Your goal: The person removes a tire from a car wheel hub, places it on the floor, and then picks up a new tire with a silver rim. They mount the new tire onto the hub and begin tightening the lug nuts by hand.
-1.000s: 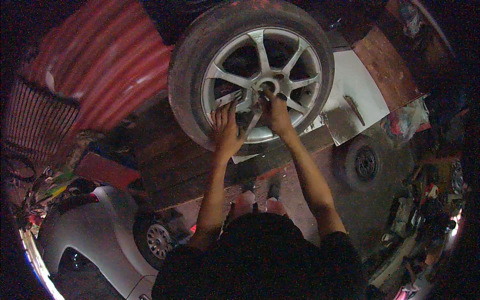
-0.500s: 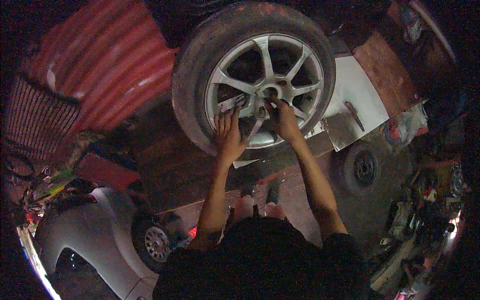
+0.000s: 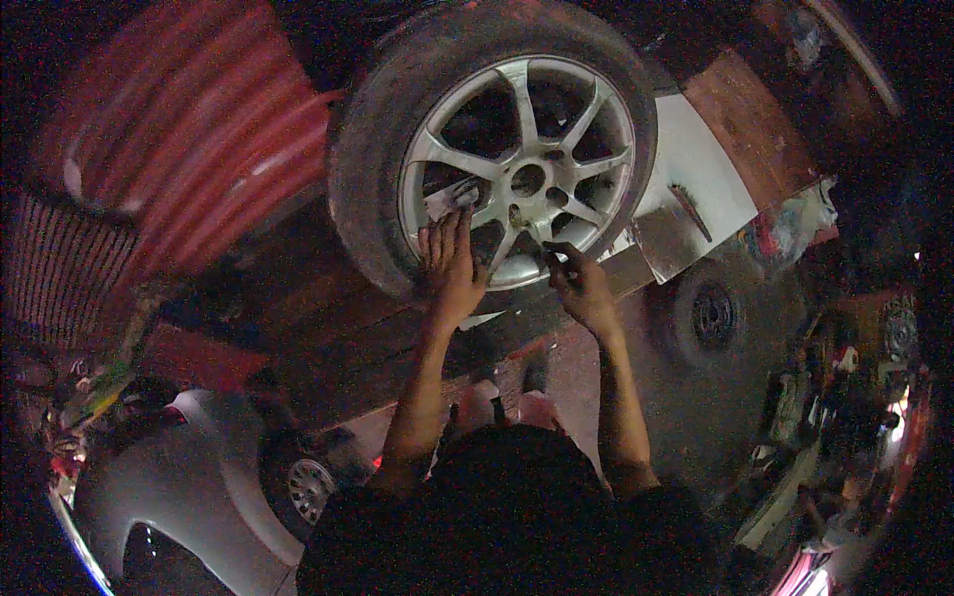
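Note:
A car wheel stands in front of me, its black tire around a silver alloy rim with several spokes. The round hub hole in the middle is uncovered. My left hand lies against the lower left of the rim, fingers stretched out, close to a small greyish-white piece showing between two spokes. Over the lower right edge of the wheel is my right hand, its thumb and fingers pinched together. What they hold, if anything, is too small and dark to make out.
Red corrugated sheet rises at the far left. A silver car body panel and another wheel are at the lower left. On the right are a white board, a brown board, a steel-rimmed wheel and clutter.
My right hand has moved from the hub down and toward me, to the wheel's lower right edge, uncovering the hub hole. The left hand keeps its place on the rim.

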{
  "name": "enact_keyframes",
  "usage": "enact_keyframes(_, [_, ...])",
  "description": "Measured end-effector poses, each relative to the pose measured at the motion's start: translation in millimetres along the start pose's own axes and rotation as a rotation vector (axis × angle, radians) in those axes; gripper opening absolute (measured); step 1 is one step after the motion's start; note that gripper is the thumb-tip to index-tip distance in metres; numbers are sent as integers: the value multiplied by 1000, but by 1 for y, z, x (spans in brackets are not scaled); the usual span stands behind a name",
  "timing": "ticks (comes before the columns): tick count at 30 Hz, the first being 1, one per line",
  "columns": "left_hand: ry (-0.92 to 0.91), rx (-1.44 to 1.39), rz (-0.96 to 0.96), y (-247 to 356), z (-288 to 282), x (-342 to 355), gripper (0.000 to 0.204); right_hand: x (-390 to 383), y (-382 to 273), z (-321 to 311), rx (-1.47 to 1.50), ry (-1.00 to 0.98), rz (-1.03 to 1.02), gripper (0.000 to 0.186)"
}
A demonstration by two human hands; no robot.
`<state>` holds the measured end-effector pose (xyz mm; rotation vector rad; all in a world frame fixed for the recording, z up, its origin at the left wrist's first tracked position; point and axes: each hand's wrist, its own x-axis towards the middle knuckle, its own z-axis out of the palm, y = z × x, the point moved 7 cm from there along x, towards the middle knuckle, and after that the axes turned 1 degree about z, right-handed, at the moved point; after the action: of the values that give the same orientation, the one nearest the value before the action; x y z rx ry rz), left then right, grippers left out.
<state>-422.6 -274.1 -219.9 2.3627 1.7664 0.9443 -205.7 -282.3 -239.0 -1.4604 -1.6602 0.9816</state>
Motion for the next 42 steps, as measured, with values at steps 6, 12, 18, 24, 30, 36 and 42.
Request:
enact_keyframes(6, [-32, 11, 3, -4, 2, 1, 80, 15, -28, 5, -224, 57, -147, 37])
enact_keyframes(12, [-29, -19, 43, -9, 8, 2, 82, 29, -30, 3, -405, 21, -81, 37])
enact_keyframes(18, [-12, -39, 60, -6, 5, 4, 84, 41, -3, 9, -581, 59, -90, 37])
enact_keyframes(24, [-14, -61, 24, -10, 13, 1, 85, 53, 3, 0, -838, 17, -24, 37])
enact_keyframes(30, [-13, -31, 27, -6, 6, 4, 87, 61, -7, 3, -902, -74, -100, 38])
enact_keyframes(36, [-27, -6, -4, -5, 12, 2, 92, 78, 13, -2, -705, -124, -130, 37])
enact_keyframes(42, [-26, 10, 2, -1, 10, 5, 96, 79, 8, 1, -549, -165, -314, 34])
